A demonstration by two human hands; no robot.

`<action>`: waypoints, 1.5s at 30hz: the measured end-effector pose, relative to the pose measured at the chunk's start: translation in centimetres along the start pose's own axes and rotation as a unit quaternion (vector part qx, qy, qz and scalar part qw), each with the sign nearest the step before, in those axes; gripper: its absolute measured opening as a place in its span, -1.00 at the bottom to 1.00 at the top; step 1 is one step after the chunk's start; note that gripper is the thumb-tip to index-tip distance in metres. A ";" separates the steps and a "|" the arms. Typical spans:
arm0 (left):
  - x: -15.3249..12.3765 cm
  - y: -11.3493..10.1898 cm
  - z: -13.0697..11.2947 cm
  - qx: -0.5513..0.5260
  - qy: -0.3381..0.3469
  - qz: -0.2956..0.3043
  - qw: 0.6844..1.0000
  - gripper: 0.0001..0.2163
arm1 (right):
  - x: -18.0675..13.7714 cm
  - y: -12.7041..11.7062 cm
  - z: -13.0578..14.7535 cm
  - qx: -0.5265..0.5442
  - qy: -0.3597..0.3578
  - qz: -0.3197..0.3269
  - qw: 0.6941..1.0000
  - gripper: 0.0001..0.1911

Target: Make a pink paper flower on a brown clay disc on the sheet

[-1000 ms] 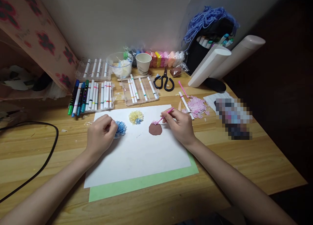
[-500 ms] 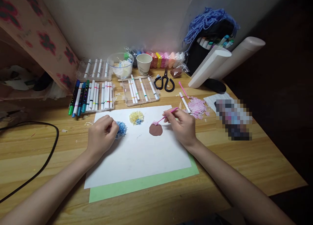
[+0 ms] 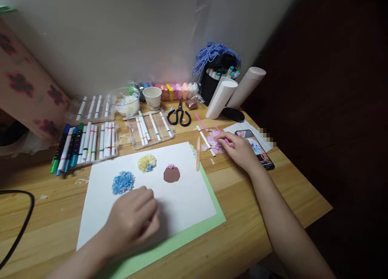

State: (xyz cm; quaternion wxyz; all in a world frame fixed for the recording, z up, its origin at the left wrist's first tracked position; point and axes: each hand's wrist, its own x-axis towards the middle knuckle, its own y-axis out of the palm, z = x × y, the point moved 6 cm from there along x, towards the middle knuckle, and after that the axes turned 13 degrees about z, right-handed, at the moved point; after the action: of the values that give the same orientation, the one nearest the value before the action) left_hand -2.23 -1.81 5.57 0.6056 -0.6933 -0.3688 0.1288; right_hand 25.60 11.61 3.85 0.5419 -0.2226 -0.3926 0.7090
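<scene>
My right hand (image 3: 241,151) pinches a thin pink stick (image 3: 218,129) at the pile of pink paper-like shreds (image 3: 214,138). My left hand (image 3: 133,218) is curled into a fist above the white sheet (image 3: 188,206); whatever it may hold is hidden. On the sheet lie a fluffy blue clump (image 3: 123,182), a yellow clump (image 3: 146,162) with a blue patch, and a flat brown round piece (image 3: 171,175). A small pink tuft (image 3: 171,166) sits on the brown piece's upper edge. Beneath the white sheet shows a green sheet (image 3: 209,224).
A wooden stick (image 3: 198,154), a white marker (image 3: 206,140) and a phone (image 3: 257,149) surround the shreds. Behind are black-handled scissors (image 3: 180,116), a paper cup (image 3: 152,98), a clear bowl (image 3: 123,103) and marker trays (image 3: 151,129). A black cable (image 3: 26,222) lies left.
My right hand has moved from the brown piece to the pink shreds, leaving a pink tuft there. My left fist has moved away from the blue clump, toward me. The view has swung right.
</scene>
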 end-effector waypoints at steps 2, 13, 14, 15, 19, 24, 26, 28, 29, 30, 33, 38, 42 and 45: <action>1.0 1.5 -2.4 -0.004 0.059 0.018 0.998 -0.81 | 0.2 0.8 0.3 -0.001 -0.024 0.019 1.000 -0.90; 2.4 4.4 -4.0 -0.059 0.080 0.042 0.994 -0.78 | 1.0 2.4 1.8 -0.026 -0.050 0.006 0.998 -0.89; 2.4 4.3 -3.9 -0.062 0.074 0.039 0.995 -0.77 | 0.9 2.2 1.9 -0.021 -0.048 -0.005 0.999 -0.89; 2.4 4.2 -3.8 -0.065 0.070 0.038 0.995 -0.76 | 0.9 2.1 1.9 -0.021 -0.047 -0.008 0.999 -0.91; 2.7 4.1 -3.7 -0.068 0.062 0.035 0.995 -0.76 | 0.9 3.0 2.1 -0.059 -0.056 0.019 0.997 -0.94; 2.6 3.9 -3.3 -0.073 0.037 0.018 0.996 -0.76 | 1.2 3.5 2.0 -0.092 -0.057 -0.009 0.994 -0.92; 2.5 3.7 -3.0 -0.079 0.020 0.009 0.997 -0.75 | 1.1 3.2 1.9 -0.072 -0.050 -0.037 0.995 -0.91; 2.4 3.6 -2.8 -0.085 0.007 0.003 0.996 -0.75 | 0.9 2.6 1.7 -0.029 -0.026 -0.065 0.997 -0.93; 2.3 3.6 -2.8 -0.086 0.001 0.000 0.996 -0.75 | 0.7 2.3 1.6 -0.001 -0.007 -0.078 0.997 -0.95; 2.2 3.6 -2.7 -0.087 -0.004 -0.003 0.996 -0.75 | 0.5 2.1 1.5 0.032 0.012 -0.088 0.996 -0.96; 2.0 3.6 -2.1 -0.098 -0.036 -0.011 0.994 -0.75 | 0.0 2.3 2.0 0.165 0.038 -0.072 0.983 -0.89; 1.9 3.0 0.2 -0.158 -0.173 -0.029 0.972 -0.87 | -0.8 5.5 5.9 0.348 0.011 0.079 0.934 -0.81; 1.6 2.4 1.6 -0.193 -0.255 -0.049 0.946 -0.94 | -2.0 8.0 9.2 0.328 -0.024 0.175 0.928 -0.88; 1.5 2.6 1.8 -0.211 -0.268 -0.035 0.940 -0.94 | -2.5 8.9 10.3 0.326 -0.041 0.204 0.922 -0.90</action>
State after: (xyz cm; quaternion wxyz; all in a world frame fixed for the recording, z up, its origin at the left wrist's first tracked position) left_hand -1.35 0.55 3.10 0.3288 -0.7313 -0.5604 0.2076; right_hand 13.46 5.08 2.56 0.4113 -0.0793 -0.1079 0.9016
